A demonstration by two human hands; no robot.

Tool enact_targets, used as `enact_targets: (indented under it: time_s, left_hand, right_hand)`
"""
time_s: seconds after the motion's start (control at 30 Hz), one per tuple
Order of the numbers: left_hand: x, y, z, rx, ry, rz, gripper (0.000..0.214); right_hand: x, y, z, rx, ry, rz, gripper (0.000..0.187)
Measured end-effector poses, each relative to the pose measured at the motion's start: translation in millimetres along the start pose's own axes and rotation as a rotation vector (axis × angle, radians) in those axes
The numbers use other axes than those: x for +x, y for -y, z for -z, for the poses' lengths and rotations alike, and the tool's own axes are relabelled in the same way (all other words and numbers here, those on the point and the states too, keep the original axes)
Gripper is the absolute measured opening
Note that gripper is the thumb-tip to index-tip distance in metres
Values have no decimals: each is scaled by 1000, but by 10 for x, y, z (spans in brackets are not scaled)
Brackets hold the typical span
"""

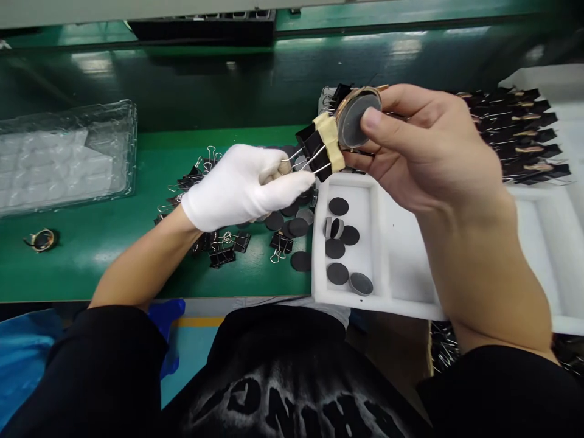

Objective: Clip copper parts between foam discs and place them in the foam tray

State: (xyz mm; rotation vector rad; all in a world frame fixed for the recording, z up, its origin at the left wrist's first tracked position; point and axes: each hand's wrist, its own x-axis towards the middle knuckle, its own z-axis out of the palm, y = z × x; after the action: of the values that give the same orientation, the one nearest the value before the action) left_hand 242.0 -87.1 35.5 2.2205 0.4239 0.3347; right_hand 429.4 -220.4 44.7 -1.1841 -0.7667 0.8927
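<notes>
1. At far left, a clear plastic tray with moulded hollows was cut off by the picture's edge.
2. Below it lay a small gold-coloured round case; its details were hard to make out.
3. The white-gloved left hand had its thumb and fingers closed on the wire handles of a black binder clip with yellow padding. The glove partly hid the black clips with silver wire handles and the dark flat discs on the green table.
4. The clip's padded mouth was at the edge of a round gold-rimmed case with grey face; I cannot tell how far it gripped.
5. The bare right hand held this case, thumb on the face, other fingers partly hidden behind.
6. Below, a white compartmented tray held several discs; the forearm covered part of it.
7. At far right stood rows of black clips, partly behind the right hand.
</notes>
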Motion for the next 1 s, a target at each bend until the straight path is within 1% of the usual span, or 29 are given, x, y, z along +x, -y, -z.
enact_targets:
  time_s: [0.07,0.2,0.3,0.4,0.5,0.6,0.67,0.73,0.77,0.83,0.87,0.93,1.0]
  left_hand:
    - [-12,-10,-14,-28,7,30,54]
    - [-24,-22,-10,-88,29,105,53]
    - [-14,-19,-6,-101,17,99,50]
    - [2,0,-11,-119,15,71,50]
    - [11,13,-30,-131,20,55,52]
    - [14,9,-58,-121,19,77,49]
    - [21,8,-60,-116,11,105,47]
    - [32,16,-25,-121,3,135,44]
    - [38,23,7,-113,19,143,43]
    - [40,38,89,-35,131,92,44]
    - [31,44,124,52,214,42,46]
    - [-12,50,146,300,358,-66,52]
    - [-92,42,70,569,441,-129,55]
  right_hand:
    - [-28,-10,-36,-30,-13,39,25]
    - [-39,-32,-42,-146,-18,99,30]
    - [-29,-50,-33,-185,-15,122,29]
    - [-25,-57,-22,-185,-17,131,28]
    - [-18,-77,-6,-171,24,98,29]
    - [-5,-133,-10,-116,37,54,31]
    - [2,-175,-27,-99,9,72,32]
    - [8,-201,-49,-106,17,86,31]
    - [10,-204,-59,-103,21,88,30]
    - [15,-192,-76,-66,11,76,28]
    - [18,-179,-83,-30,-5,61,29]
    - [28,-151,-93,64,-64,15,30]
    - [49,-142,-90,150,-125,-51,30]
